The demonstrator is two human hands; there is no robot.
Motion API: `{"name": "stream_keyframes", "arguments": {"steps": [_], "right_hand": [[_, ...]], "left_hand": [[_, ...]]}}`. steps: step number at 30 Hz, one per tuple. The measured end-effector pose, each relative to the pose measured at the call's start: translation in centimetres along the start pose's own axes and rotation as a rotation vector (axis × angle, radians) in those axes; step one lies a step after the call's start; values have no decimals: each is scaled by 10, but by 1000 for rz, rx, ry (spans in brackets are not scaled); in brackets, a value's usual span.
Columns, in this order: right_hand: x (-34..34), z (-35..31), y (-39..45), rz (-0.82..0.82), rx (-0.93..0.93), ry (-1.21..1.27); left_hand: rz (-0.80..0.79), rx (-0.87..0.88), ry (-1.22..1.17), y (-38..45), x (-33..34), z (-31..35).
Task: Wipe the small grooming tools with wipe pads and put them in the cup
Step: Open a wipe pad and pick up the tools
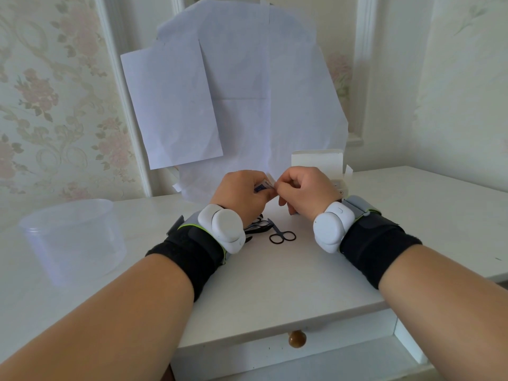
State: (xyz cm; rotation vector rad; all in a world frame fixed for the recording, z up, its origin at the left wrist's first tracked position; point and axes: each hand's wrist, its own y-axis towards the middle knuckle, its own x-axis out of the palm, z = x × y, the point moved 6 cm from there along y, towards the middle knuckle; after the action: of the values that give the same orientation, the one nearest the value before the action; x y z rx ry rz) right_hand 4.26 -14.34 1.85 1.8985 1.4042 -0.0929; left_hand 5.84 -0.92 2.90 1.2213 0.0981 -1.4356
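A small white and blue wipe pad packet (264,185) is held above the table between both hands. My left hand (242,195) pinches its left side and my right hand (303,192) pinches its right edge. Below them on the white table (275,284) lie small black scissors (281,235) with round finger loops. More dark grooming tools (257,226) lie beside the scissors, partly hidden by my left wrist. A clear plastic cup (72,240) stands at the left of the table.
An open white cardboard box (319,162) stands behind my right hand. White paper sheets (233,92) cover the upright surface at the back. A drawer with a round brown knob (297,339) sits under the table's front edge. Both wrists wear black bands with white devices.
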Motion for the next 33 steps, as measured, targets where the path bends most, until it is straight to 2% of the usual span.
{"name": "stream_keyframes", "arguments": {"steps": [8,15,24,27,33], "right_hand": [[2,-2,-3,-87,33,-35],[-1,-2,0,-51,-4,-64],[-4,11,1,-50,221,293],[-5,11,0,-29,206,284],[-5,3,0,17,67,56]], "left_hand": [[-15,53,6,-1,0,6],[-38,134,-37,-4,4,8],[48,273,52,-1,5,20],[48,222,43,1,5,16],[26,76,82,5,5,3]]}}
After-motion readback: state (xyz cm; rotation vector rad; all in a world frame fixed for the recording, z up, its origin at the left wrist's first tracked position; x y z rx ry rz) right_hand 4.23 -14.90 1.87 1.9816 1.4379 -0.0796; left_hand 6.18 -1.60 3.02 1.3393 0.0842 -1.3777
